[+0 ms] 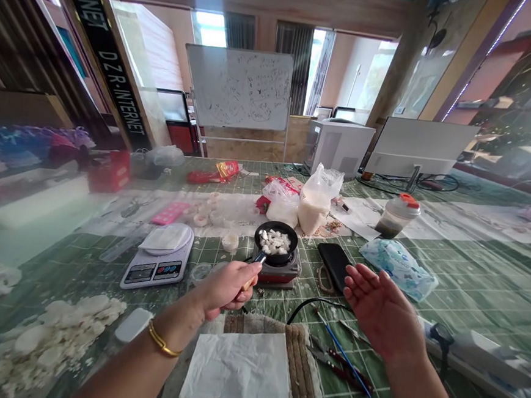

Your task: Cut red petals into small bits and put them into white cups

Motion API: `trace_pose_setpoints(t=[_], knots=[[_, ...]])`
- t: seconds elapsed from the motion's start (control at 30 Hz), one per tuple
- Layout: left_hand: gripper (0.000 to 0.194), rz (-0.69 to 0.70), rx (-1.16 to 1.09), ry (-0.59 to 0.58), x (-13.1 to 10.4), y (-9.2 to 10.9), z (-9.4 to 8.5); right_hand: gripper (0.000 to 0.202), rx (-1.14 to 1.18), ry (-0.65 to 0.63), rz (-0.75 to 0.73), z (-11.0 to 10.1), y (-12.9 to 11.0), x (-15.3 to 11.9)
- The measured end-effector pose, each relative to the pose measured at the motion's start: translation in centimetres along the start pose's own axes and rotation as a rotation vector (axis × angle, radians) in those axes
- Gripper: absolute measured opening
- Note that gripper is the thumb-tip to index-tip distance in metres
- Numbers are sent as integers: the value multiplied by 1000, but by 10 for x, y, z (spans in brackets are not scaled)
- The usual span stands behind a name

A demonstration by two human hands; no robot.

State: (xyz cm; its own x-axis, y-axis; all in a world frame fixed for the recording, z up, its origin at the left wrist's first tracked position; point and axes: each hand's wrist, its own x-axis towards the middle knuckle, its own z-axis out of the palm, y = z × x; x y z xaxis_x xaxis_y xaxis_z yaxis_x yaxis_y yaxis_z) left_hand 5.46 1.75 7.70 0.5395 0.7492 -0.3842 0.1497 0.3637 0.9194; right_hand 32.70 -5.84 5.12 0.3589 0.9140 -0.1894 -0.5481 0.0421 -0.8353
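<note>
My left hand is wrapped round the handle of a small black frying pan. White chunks lie inside the pan, which sits on a small dark red hot plate. To the right, palm up with fingers stretched, my right hand holds nothing. It is nearest a black phone and a patterned blue-white pouch. In front of me, white paper sheets rest on a folded striped towel.
A kitchen scale stands left, with a heap of white flakes nearer me. Pliers and a blue stick lie right, beside a power strip. Behind the pan are bags of white material and a lidded jar.
</note>
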Motion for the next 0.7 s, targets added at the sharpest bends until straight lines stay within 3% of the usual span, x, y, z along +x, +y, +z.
trace_pose_setpoints(t=[0.2, 0.37, 0.47, 0.57, 0.63, 0.7], knots=[[50, -31, 6, 53, 15, -16, 15, 19, 2, 37, -57, -15, 6, -4], [77, -93, 159, 23, 10, -16, 7, 26, -170, 27, -179, -12, 6, 2], [84, -59, 250, 221, 6, -15, -10, 34, -282, -3, -164, -3, 10, 8], [81, 81, 125, 494, 6, -20, -26, 39, -331, -44, -83, 11, 22, 17], [76, 167, -85, 551, 10, -26, -29, 38, -332, -51, -18, 21, 32, 26], [76, 163, -286, 509, 15, -32, -25, 36, -320, -46, 56, 30, 41, 36]])
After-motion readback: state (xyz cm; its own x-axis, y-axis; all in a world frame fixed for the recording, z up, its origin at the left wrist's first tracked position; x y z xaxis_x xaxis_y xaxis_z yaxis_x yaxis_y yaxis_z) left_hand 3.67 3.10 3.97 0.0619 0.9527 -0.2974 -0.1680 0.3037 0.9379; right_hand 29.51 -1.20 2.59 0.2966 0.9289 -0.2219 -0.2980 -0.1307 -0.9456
